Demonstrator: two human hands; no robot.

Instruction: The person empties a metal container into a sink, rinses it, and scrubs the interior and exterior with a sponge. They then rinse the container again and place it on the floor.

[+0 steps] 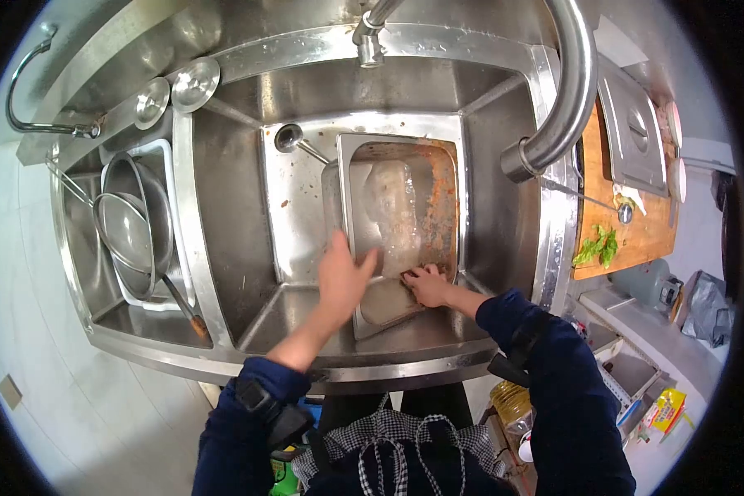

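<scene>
A rectangular metal pan lies tilted in the middle sink basin, with cloudy water and orange-brown residue along its right inner side. My left hand is over the pan's left edge, its fingers apart and slightly blurred, holding nothing. Inside the pan's lower right part, my right hand has its fingers curled on something dark and brownish, too hidden to name. A metal ladle rests on the basin floor, left of the pan.
A curved faucet hangs over the basin's right side. Strainers fill the left basin, and two round lids lean behind it. Right of the sink, a wooden board holds green leaves and a metal lid.
</scene>
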